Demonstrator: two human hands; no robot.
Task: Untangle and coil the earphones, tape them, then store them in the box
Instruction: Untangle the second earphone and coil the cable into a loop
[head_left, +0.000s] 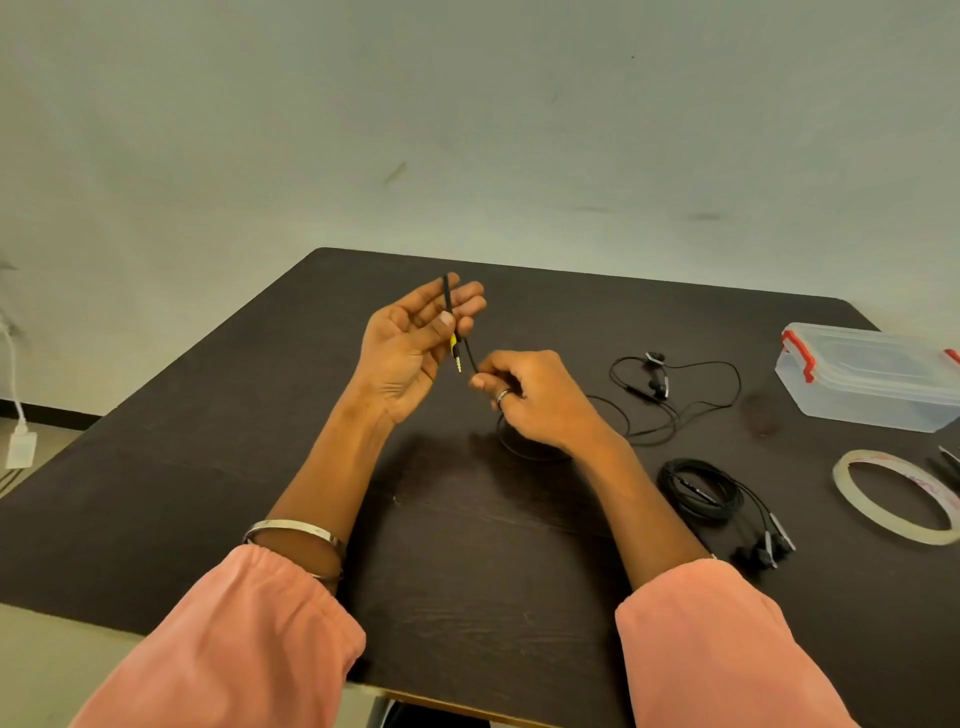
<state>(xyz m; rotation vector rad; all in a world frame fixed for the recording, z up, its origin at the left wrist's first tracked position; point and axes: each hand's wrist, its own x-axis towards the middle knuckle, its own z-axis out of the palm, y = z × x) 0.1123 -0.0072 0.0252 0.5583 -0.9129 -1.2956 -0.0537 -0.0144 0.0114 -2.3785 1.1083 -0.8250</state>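
Earphone cable (470, 353): our left hand (415, 348) pins its plug end under the thumb; our right hand (530, 397) pinches it above the table (208, 441).

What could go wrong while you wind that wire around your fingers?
The plug is only pinned by the left hand's thumb, so it might slip out and the loops fall apart. The loose wire trailing from the right hand could snag into a knot, or drag across the coiled earphones nearby.
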